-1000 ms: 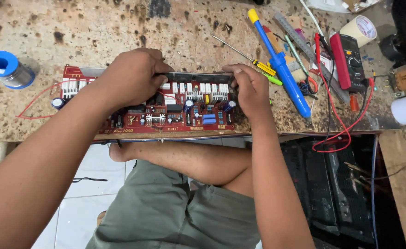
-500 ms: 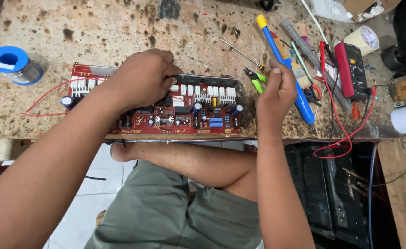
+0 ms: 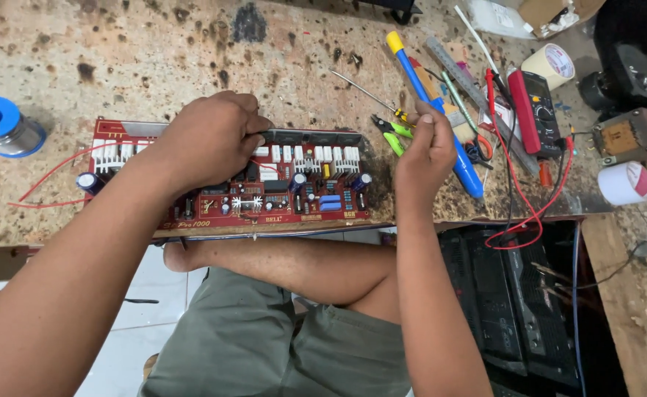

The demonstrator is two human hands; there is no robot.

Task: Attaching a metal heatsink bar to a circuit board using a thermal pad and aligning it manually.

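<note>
L hand [image 3: 209, 140] is curled down over the top middle of the red circuit board [image 3: 294, 195], fingers gripping at its upper edge by the black strip of components; can't tell exactly which part is pinched. R hand [image 3: 428, 154] is lifted off the board, just right of it, fingers bunched together as if pinching something tiny, too small to make out. Board lies flat at the desk [image 3: 154, 59] front edge, w/ red wires [image 3: 44, 176] trailing off its left end. Just beyond the R hand: green-handled cutters [image 3: 393, 132] and a blue tool w/ yellow tip [image 3: 430, 103], its lower end hidden behind the hand. Further right, a multimeter [image 3: 533, 110] w/ red leads and rolls of tape [image 3: 551, 65]. Far left, a blue solder spool [image 3: 0, 125].
</note>
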